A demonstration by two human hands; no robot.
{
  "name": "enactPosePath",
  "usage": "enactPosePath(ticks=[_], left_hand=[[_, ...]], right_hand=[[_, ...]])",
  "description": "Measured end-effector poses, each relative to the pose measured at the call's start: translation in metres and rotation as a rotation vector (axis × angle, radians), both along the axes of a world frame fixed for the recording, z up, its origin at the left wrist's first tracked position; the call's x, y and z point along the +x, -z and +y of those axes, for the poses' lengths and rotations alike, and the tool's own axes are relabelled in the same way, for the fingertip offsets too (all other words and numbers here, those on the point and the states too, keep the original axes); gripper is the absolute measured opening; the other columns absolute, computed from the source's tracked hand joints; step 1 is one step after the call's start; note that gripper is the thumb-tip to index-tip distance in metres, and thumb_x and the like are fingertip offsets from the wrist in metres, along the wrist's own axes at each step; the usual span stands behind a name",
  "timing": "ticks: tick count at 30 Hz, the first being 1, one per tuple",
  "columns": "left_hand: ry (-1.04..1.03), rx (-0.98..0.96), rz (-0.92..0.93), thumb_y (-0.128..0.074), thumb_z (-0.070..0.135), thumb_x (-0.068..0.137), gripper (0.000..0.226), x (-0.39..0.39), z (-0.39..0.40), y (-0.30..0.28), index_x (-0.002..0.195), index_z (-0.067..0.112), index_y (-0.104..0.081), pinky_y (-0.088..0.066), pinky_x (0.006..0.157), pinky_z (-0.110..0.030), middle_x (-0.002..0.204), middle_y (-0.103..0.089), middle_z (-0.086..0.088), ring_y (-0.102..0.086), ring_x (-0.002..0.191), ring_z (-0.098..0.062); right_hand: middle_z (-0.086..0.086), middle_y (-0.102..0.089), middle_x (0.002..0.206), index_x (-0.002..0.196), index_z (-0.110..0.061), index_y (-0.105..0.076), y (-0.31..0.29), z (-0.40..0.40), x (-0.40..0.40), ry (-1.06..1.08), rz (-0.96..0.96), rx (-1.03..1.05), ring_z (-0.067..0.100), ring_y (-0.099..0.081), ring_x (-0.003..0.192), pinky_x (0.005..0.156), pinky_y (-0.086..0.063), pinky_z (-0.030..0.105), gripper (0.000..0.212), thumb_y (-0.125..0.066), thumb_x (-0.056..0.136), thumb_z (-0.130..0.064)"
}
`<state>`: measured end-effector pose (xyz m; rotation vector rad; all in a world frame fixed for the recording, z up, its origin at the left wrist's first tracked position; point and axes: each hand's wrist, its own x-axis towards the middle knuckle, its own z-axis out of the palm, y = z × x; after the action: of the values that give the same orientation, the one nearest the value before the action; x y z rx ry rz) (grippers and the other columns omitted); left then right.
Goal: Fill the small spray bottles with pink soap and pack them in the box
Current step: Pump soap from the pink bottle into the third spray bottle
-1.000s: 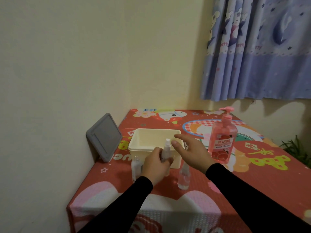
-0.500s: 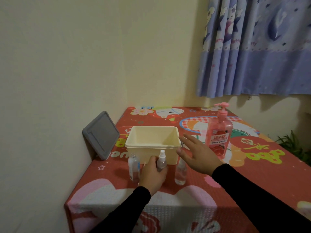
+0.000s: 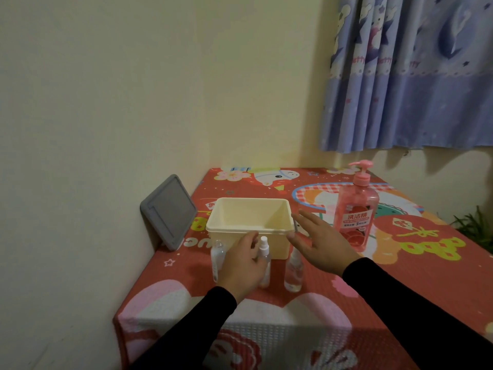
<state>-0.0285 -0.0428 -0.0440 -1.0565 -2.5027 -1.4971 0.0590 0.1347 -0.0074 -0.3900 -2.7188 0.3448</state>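
Clear, upright spray bottle (image 3: 264, 259) stands gripped in the left hand (image 3: 244, 265); right hand (image 3: 318, 243), fingers spread, hovers just right, holding nothing.

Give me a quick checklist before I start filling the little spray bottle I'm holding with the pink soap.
1. Middle spray bottle in the left hand grip: ok, fingers wrap its body, bottle upright.
2. Its white spray top off: not ok, still on.
3. Right hand free for the top or the pump: ok, open, holding nothing.
4. Pink soap bottle upright with soap inside: ok, just right of the right hand.
5. Box open for packing: ok, no bottles inside.
6. Other two small bottles empty: cannot tell, they are clear and partly hidden.
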Motion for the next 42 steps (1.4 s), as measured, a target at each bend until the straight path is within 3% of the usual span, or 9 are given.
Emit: enactPosePath(ticks=[4,8,11,16,26,33,36,39,42], left_hand=[[-0.129,0.009,0.118,-0.056,0.013,0.088,0.045,-0.014,-0.018,-0.019,0.133,0.015,-0.053,-0.039,0.103,-0.025,0.130,-0.057,0.003,-0.051,0.122,-0.014],[-0.272,0.007,0.109,-0.059,0.022,0.087,0.050,-0.030,-0.037,-0.022,0.135,0.014,-0.050,-0.039,0.106,-0.036,0.133,-0.051,-0.002,-0.048,0.124,-0.019],[-0.317,-0.040,0.015,-0.065,0.034,0.081,0.055,-0.039,-0.049,-0.012,0.132,0.018,-0.050,-0.044,0.098,-0.038,0.125,-0.051,-0.004,-0.050,0.115,-0.021],[-0.244,-0.053,-0.172,-0.074,0.034,0.074,0.042,-0.032,-0.056,0.006,0.109,0.027,-0.050,-0.050,0.073,-0.032,0.099,-0.060,0.010,-0.059,0.086,-0.010],[-0.225,0.004,-0.163,-0.069,0.025,0.082,0.031,-0.041,-0.052,0.001,0.107,0.026,-0.051,-0.054,0.078,-0.040,0.095,-0.064,0.009,-0.063,0.086,-0.017],[-0.137,0.101,-0.026,-0.070,0.029,0.085,0.034,-0.047,-0.028,-0.053,0.111,0.028,-0.047,-0.046,0.066,-0.023,0.094,-0.061,0.006,-0.059,0.083,-0.008],[-0.058,0.121,-0.040,-0.068,0.031,0.086,0.041,-0.050,-0.003,-0.071,0.120,0.027,-0.047,-0.050,0.071,-0.027,0.102,-0.061,0.006,-0.061,0.089,-0.014],[0.033,0.116,-0.035,-0.067,0.029,0.087,0.037,-0.048,0.023,-0.086,0.117,0.028,-0.045,-0.048,0.063,-0.016,0.105,-0.059,0.005,-0.061,0.089,-0.013],[0.107,0.109,-0.020,-0.067,0.029,0.087,0.034,-0.050,0.054,-0.095,0.115,0.026,-0.047,-0.050,0.068,-0.025,0.106,-0.059,0.002,-0.060,0.091,-0.019]], right_hand=[[-0.004,-0.023,0.159,0.150,-0.029,-0.028,-0.001,0.001,-0.004,-0.003,0.001,-0.019,0.016,-0.026,0.144,0.114,-0.026,0.033,0.066,-0.034,0.094,-0.062],[-0.004,-0.021,0.159,0.151,-0.028,-0.027,-0.004,-0.003,-0.007,-0.009,-0.003,-0.018,0.016,-0.025,0.145,0.114,-0.025,0.034,0.066,-0.034,0.094,-0.061],[-0.004,-0.021,0.160,0.151,-0.028,-0.027,-0.005,-0.006,-0.010,-0.012,-0.006,-0.023,0.015,-0.025,0.144,0.113,-0.026,0.033,0.065,-0.035,0.094,-0.060],[-0.003,-0.021,0.160,0.150,-0.027,-0.029,-0.008,-0.009,-0.013,-0.015,-0.009,-0.020,0.015,-0.024,0.145,0.114,-0.026,0.033,0.064,-0.035,0.095,-0.059],[-0.003,-0.023,0.159,0.150,-0.027,-0.030,-0.015,0.004,-0.014,-0.029,0.051,-0.014,0.013,-0.022,0.146,0.114,-0.024,0.032,0.064,-0.033,0.094,-0.059],[-0.004,-0.026,0.158,0.148,-0.027,-0.034,-0.037,0.026,-0.018,-0.004,0.111,0.006,0.012,-0.024,0.145,0.113,-0.026,0.031,0.061,-0.035,0.095,-0.057],[-0.003,-0.028,0.157,0.147,-0.025,-0.036,-0.053,0.041,-0.018,0.016,0.138,0.019,0.012,-0.027,0.144,0.112,-0.026,0.030,0.060,-0.037,0.096,-0.056],[-0.003,-0.031,0.156,0.146,-0.024,-0.039,-0.071,0.057,-0.019,0.034,0.173,0.026,0.013,-0.030,0.142,0.112,-0.026,0.031,0.058,-0.040,0.096,-0.054],[0.000,-0.037,0.152,0.143,-0.021,-0.043,-0.086,0.076,-0.020,0.053,0.198,0.049,0.016,-0.035,0.139,0.111,-0.029,0.033,0.057,-0.040,0.096,-0.052]])
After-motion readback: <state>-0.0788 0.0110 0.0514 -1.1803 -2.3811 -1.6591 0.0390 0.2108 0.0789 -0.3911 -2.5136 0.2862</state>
